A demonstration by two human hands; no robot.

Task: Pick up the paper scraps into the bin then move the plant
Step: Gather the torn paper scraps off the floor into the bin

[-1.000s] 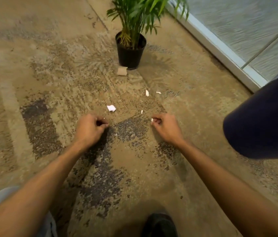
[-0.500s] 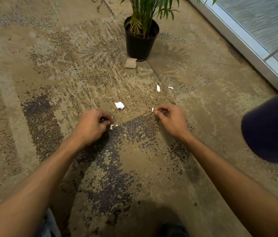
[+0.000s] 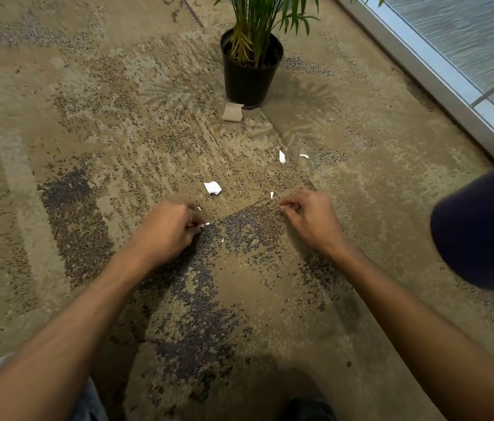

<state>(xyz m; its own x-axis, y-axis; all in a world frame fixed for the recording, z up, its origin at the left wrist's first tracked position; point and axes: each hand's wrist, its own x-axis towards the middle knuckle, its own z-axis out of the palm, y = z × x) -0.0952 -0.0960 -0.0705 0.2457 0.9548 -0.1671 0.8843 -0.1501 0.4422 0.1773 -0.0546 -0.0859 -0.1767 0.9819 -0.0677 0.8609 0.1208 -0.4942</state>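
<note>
Both hands low on carpet (image 3: 57, 147): left hand (image 3: 168, 230) now pinching tiny scrap (image 3: 206, 223) vs fist earlier, right hand (image 3: 311, 221) fingertips curled, pinch contents unclear, bigger scrap (image 3: 213, 187) beyond, plant (image 3: 251, 56) farthest, unmoved.

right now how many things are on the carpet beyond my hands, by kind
white paper scraps: 4
tan cardboard piece: 1
green potted plant in black pot: 1
total: 6
tiny flecks by the left hand left uncounted

Even, soft light; faint shadows, edges warped.
</note>
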